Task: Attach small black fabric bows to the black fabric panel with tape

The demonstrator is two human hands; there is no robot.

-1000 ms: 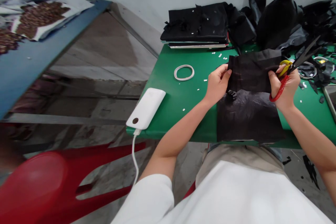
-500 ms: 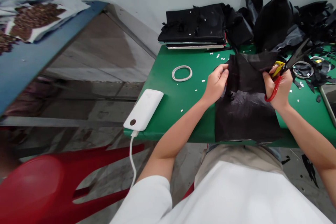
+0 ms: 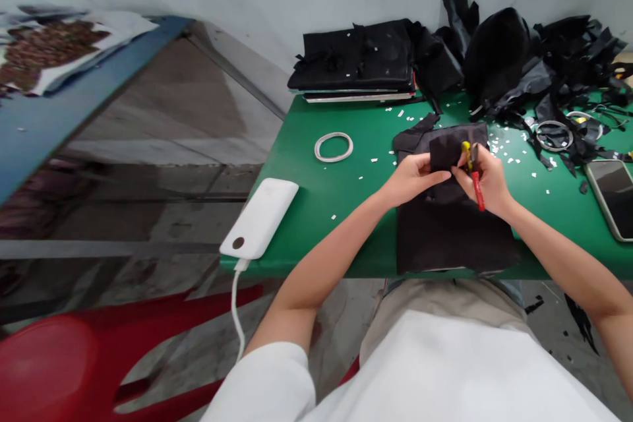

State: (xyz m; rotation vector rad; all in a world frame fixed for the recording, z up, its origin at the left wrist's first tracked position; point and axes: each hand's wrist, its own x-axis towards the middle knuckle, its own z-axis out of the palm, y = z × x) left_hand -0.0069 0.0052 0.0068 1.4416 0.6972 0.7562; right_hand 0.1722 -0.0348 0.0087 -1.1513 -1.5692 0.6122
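My left hand (image 3: 413, 178) pinches the left edge of a small piece of black fabric (image 3: 448, 145), held just above a larger black sheet (image 3: 452, 234) that lies on the green table (image 3: 321, 184). My right hand (image 3: 487, 178) is closed around scissors with red and yellow handles (image 3: 472, 168), and its fingers also touch the right side of the small piece. The scissors' blades point away from me and are mostly hidden by the fabric. Both hands meet close together over the sheet.
A white power bank (image 3: 260, 217) with a cable lies at the table's left front corner. A white ring (image 3: 333, 146) lies behind it. Stacked black fabric (image 3: 356, 62) and a heap of scraps (image 3: 524, 59) fill the back. A phone (image 3: 613, 194) lies right. Red stool (image 3: 49, 369) lower left.
Both hands came together toward the middle. The wide black piece held stretched between them is now folded small, and the scissors have swung from pointing up-right to pointing away from me.
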